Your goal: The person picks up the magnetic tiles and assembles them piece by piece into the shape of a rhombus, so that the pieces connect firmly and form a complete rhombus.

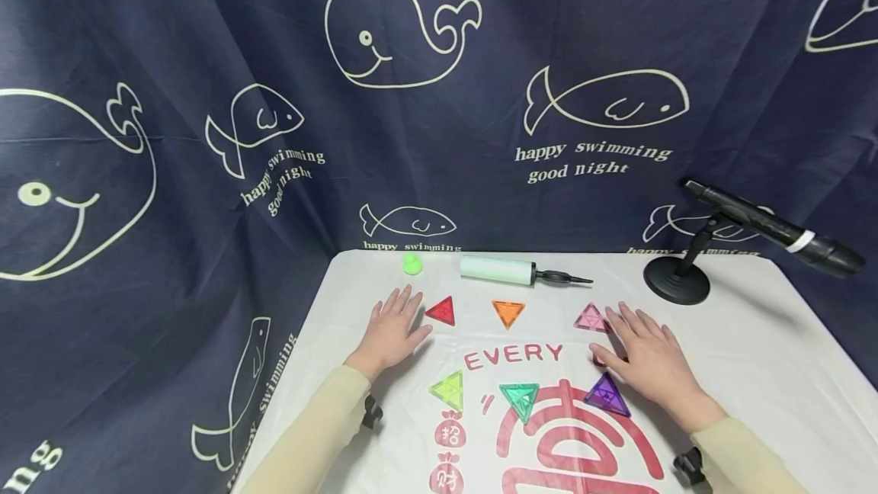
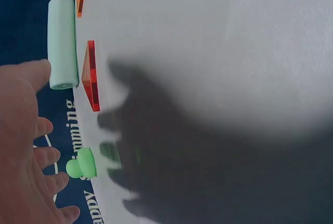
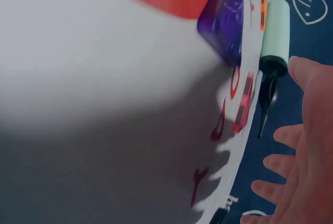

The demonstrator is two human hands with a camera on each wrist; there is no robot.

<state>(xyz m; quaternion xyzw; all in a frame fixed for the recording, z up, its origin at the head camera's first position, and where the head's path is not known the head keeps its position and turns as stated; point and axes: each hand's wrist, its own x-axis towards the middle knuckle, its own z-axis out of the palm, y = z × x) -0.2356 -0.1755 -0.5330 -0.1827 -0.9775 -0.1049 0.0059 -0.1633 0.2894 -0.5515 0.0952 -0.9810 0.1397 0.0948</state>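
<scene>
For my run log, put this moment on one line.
left hand: empty, near red triangle | right hand: empty, near pink triangle | held: nothing

Upper-left triangular tile [image 1: 442,312]: is showing translucent red.
Upper-middle triangular tile [image 1: 508,312]: is glowing orange.
Upper-right triangular tile [image 1: 591,318]: is showing pink.
Lower-left triangular tile [image 1: 450,389]: is showing lime yellow-green.
Lower-middle triangular tile [image 1: 521,399]: is showing teal green, with paler facets patterning it.
Lower-right triangular tile [image 1: 607,396]: is showing deep purple.
Hand pump [image 1: 497,269]: is pairing a mint-green barrel with a black end and nozzle.
Small toy [image 1: 412,264]: is gleaming bright green.
Microphone [image 1: 753,217]: is wearing black, a white band ringing it.
Microphone stand [image 1: 675,280]: is matching in black.
Tabletop [image 1: 741,341]: is showing white, with red "EVERY" lettering, curved bands and round motifs.
Curtain [image 1: 439,143]: is displaying navy, with cream whale outlines, fish outlines and lettering.
Sleeves [image 1: 302,433]: are showing plain pale cream.
</scene>
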